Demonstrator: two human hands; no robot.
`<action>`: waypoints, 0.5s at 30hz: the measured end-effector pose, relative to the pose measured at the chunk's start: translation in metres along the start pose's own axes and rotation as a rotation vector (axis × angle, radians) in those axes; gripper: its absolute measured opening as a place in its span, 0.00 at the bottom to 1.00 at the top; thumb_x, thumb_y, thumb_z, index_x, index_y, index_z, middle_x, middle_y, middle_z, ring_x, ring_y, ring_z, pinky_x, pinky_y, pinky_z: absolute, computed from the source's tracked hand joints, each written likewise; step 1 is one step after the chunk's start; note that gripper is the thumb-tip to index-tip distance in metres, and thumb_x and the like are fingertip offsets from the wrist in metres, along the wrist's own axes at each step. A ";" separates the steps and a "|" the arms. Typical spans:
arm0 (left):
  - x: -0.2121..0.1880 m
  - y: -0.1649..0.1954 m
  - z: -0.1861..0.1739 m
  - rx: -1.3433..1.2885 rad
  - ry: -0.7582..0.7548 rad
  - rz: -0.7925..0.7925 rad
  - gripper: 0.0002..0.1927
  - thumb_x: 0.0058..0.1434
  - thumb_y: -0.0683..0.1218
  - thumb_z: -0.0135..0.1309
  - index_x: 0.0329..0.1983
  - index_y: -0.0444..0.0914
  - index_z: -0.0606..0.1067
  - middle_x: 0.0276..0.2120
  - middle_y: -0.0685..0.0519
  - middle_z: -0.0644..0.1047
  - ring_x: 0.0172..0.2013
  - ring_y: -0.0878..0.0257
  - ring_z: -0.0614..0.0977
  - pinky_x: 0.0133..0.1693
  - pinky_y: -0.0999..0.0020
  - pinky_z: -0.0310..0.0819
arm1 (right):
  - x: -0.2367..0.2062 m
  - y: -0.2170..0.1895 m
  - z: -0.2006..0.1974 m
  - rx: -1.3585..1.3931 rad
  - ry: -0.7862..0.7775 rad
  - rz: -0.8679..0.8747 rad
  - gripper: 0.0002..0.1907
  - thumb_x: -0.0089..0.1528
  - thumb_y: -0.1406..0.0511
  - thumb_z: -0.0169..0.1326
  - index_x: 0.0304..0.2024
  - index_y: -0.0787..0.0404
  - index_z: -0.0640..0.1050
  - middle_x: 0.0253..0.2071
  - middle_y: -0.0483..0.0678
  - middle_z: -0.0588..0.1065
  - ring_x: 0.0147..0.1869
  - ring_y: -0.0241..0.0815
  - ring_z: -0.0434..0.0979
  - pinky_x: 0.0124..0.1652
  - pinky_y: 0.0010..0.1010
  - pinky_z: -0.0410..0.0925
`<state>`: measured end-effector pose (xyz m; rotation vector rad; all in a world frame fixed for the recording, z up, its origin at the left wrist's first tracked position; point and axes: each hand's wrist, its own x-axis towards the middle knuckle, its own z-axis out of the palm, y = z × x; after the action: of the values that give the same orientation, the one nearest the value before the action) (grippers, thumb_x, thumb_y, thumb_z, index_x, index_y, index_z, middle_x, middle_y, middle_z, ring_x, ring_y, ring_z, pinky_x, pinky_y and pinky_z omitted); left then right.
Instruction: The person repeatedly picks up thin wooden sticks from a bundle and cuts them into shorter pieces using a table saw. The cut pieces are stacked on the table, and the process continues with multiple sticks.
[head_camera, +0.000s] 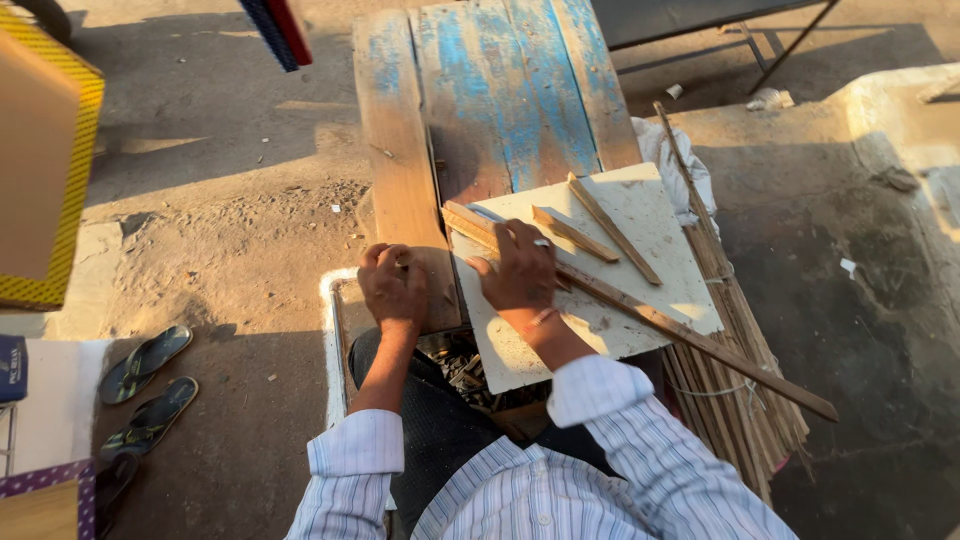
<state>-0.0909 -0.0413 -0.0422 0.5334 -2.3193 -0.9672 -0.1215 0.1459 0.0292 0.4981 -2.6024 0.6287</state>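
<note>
From up here I see my right hand pressing flat, fingers spread, on a long wooden strip that lies diagonally across the pale board. It is not closed around the strip, only bearing down on it near its upper-left end. My left hand is curled into a fist at the board's left edge, on the worn blue-painted surface. Something small seems pinched at the fingertips, but I cannot tell what it is, or whether it is a blade.

The main risk, as I judge it, is the strip pivoting. It overhangs the board far to the lower right, and only one end is pinned, so a sideways push could swing it and sweep the two short sticks off the board. The pale board itself pokes out past the surface towards my lap, so heavy pressure on the near edge might tip it. If the left hand does hold something sharp, the right fingers lie close to its path. The tied bundle of sticks leaning at the right edge could slide down if knocked.
</note>
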 end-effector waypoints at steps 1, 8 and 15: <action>-0.001 0.001 0.000 0.016 -0.023 0.006 0.09 0.57 0.47 0.64 0.38 0.39 0.82 0.52 0.43 0.75 0.52 0.45 0.76 0.52 0.54 0.72 | 0.006 -0.004 0.008 -0.004 -0.010 0.010 0.29 0.54 0.54 0.66 0.49 0.65 0.76 0.48 0.53 0.74 0.54 0.55 0.75 0.51 0.49 0.64; -0.003 0.001 0.001 -0.131 -0.021 -0.060 0.11 0.63 0.47 0.62 0.39 0.35 0.77 0.52 0.44 0.74 0.53 0.50 0.77 0.53 0.57 0.75 | 0.027 0.006 0.041 -0.033 -0.102 0.073 0.15 0.60 0.62 0.60 0.45 0.65 0.78 0.42 0.54 0.73 0.48 0.53 0.75 0.48 0.45 0.65; -0.001 -0.002 0.006 -0.102 -0.020 -0.109 0.12 0.63 0.47 0.63 0.40 0.34 0.77 0.53 0.43 0.74 0.54 0.48 0.77 0.53 0.55 0.74 | 0.026 0.008 0.044 0.050 -0.099 0.070 0.17 0.57 0.62 0.61 0.46 0.65 0.78 0.42 0.53 0.73 0.49 0.53 0.74 0.50 0.45 0.65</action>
<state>-0.0939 -0.0395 -0.0475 0.6166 -2.2635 -1.1399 -0.1608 0.1249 0.0033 0.4664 -2.7137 0.7102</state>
